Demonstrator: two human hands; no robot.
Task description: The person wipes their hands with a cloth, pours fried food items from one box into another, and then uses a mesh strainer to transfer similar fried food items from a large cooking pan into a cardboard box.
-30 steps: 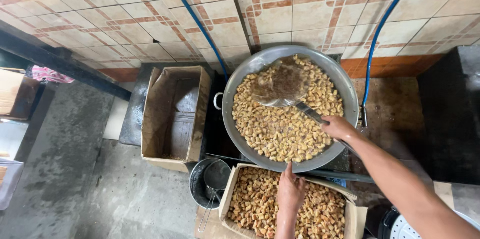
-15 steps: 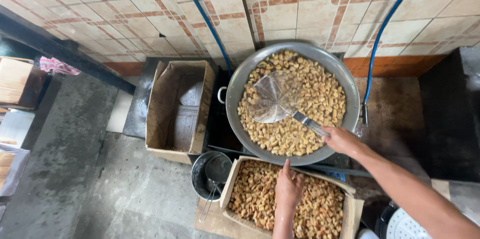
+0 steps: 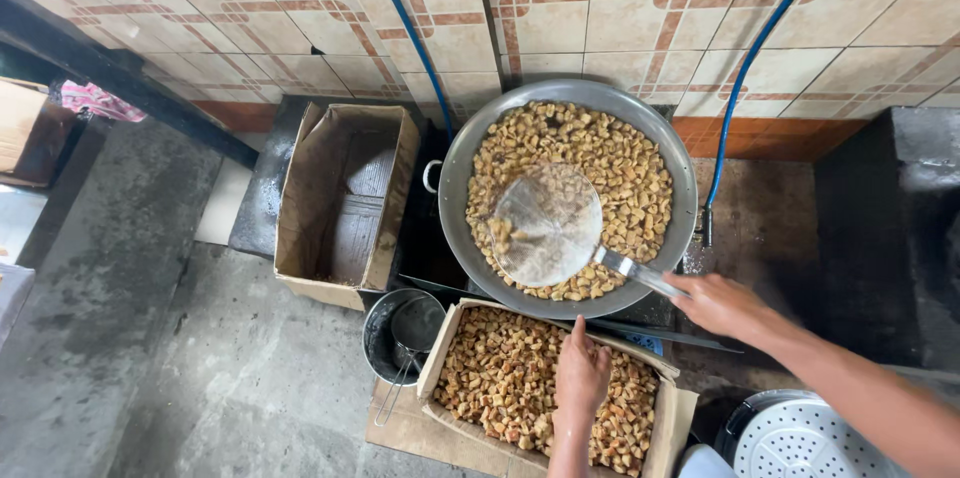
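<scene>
A wide metal wok (image 3: 462, 168) full of golden fried pieces sits by the tiled wall. My right hand (image 3: 725, 306) grips the handle of a round mesh skimmer (image 3: 546, 225), whose nearly empty bowl hangs over the wok's near left part. My left hand (image 3: 581, 375) rests on the far rim of a cardboard box (image 3: 445, 343) filled with the same fried pieces, just in front of the wok.
An empty cardboard box (image 3: 300, 198) stands left of the wok. A dark metal pot (image 3: 385, 338) with a small strainer sits beside the full box. Two blue hoses (image 3: 745, 68) run down the wall. A white perforated tray (image 3: 810, 443) lies at bottom right.
The skimmer has moved from the far side of the wok toward the near left and now carries only a few pieces. My left hand stays on the box.
</scene>
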